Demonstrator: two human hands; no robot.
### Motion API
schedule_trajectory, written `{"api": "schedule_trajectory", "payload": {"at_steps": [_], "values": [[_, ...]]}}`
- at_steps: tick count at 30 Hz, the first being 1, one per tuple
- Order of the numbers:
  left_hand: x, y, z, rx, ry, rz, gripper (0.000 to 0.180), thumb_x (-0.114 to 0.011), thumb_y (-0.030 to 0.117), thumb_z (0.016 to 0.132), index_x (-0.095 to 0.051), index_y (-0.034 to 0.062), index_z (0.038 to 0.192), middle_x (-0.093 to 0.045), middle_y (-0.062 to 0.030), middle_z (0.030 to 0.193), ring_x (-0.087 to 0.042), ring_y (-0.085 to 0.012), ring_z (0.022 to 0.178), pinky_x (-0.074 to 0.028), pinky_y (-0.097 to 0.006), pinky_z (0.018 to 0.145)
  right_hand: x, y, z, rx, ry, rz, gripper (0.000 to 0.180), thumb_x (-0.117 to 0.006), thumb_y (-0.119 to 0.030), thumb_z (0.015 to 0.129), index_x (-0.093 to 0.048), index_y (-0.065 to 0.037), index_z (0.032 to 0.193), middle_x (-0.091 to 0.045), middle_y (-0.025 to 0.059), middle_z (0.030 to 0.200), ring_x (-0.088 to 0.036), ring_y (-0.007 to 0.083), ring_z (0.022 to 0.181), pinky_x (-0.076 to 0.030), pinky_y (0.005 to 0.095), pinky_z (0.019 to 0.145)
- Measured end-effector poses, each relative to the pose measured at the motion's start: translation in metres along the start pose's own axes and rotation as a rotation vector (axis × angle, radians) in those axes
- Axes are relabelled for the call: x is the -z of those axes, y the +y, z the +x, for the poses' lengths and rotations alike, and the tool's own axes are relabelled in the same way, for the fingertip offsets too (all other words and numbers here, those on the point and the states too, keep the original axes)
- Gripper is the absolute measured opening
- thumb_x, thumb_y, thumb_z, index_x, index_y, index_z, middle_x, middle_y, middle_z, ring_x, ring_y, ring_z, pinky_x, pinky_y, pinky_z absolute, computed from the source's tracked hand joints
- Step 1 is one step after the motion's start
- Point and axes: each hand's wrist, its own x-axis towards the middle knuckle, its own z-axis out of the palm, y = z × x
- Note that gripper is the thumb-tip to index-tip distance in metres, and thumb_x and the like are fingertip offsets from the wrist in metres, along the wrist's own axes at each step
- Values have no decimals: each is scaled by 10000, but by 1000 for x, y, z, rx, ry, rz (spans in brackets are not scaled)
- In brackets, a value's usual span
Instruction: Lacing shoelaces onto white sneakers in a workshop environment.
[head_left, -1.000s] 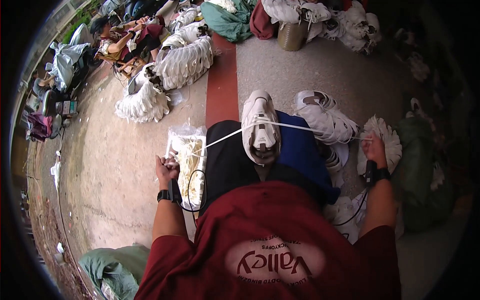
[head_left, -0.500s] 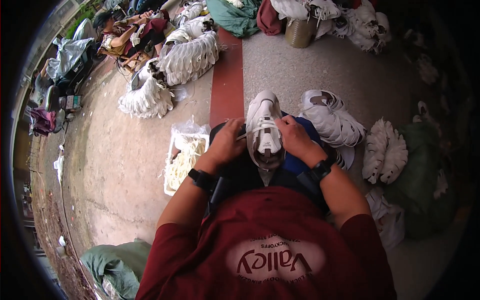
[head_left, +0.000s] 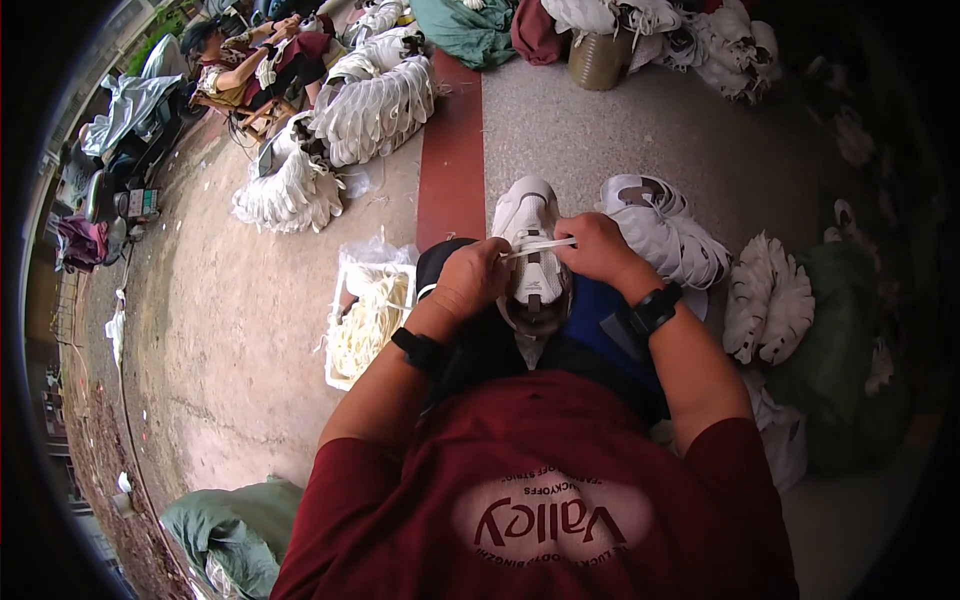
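A white and grey sneaker (head_left: 537,288) rests on my lap with its toe pointing away from me. Across its throat runs a flat white shoelace (head_left: 544,245), stretched between my two hands. My left hand (head_left: 470,282) is closed on the lace at the shoe's left side, its fingertips pinching near the eyelets. On the other side my right hand (head_left: 598,248) grips the lace too, fingers curled just above the shoe's right edge. The lower eyelets are partly covered by my hands.
Left of my knees stands a white basket (head_left: 335,350) of loose pale laces (head_left: 370,312). Stacked white shoe uppers (head_left: 668,238) lie at right, with another bundle (head_left: 768,302) beyond. More bundles (head_left: 375,112) sit at the far left near a seated person (head_left: 235,75). A green sack (head_left: 235,530) lies lower left.
My left hand has moved right, over the shoe's edge. My right hand has shifted slightly right and up, and the lace now stretches between both hands above the throat.
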Motion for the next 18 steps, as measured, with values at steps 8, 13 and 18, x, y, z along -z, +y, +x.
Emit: {"api": "schedule_trajectory", "payload": {"at_steps": [8, 13, 18], "values": [[-2, 13, 5, 269, -107, -248, 205, -589, 154, 778, -551, -1, 907, -602, -205, 736, -603, -352, 696, -475, -399, 644, -1, 4, 13, 106, 116, -223, 49, -575, -119, 725, -546, -86, 703, -581, 110, 590, -604, 310, 582, -475, 420, 531], [-7, 12, 5, 306, -61, -181, 296, -611, 200, 727, -526, 8, 936, -602, -213, 726, -612, -359, 730, -484, -399, 669, -9, 12, 13, 299, 231, -360, 47, -545, -87, 761, -528, -103, 720, -498, 73, 519, -547, 271, 480, -424, 366, 424], [-7, 12, 5, 306, -67, -191, 276, -614, 169, 752, -513, -10, 936, -572, -163, 718, -585, -253, 683, -464, -327, 643, -14, 38, -30, 459, 106, -337, 263, -555, -109, 765, -608, -153, 1020, -487, 48, 514, -557, 213, 468, -444, 328, 411]]}}
